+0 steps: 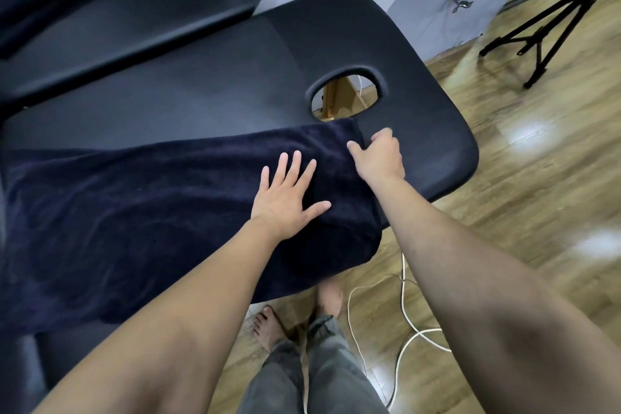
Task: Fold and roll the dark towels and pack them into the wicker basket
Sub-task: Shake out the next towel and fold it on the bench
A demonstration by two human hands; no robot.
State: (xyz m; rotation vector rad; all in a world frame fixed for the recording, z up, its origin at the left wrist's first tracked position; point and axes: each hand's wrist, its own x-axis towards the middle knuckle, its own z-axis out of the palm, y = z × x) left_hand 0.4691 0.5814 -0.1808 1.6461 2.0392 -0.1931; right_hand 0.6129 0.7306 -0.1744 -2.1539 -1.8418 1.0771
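Head view: left hand (289, 195) presses flat on the dark towel (151, 212); right hand (379, 155) pinches its end beside the face hole (347, 94). Folding stage; rolling likely follows.

Black massage table (420, 104) w/ dark towel (134, 212) on it

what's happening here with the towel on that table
A person is working on a dark towel spread lengthwise over a black padded table with a face hole. The left hand lies flat on the towel with its fingers spread, pressing it down. The right hand pinches the towel's end edge near the hole. The towel's near side hangs over the table edge. It is not yet rolled, and no wicker basket is in view.
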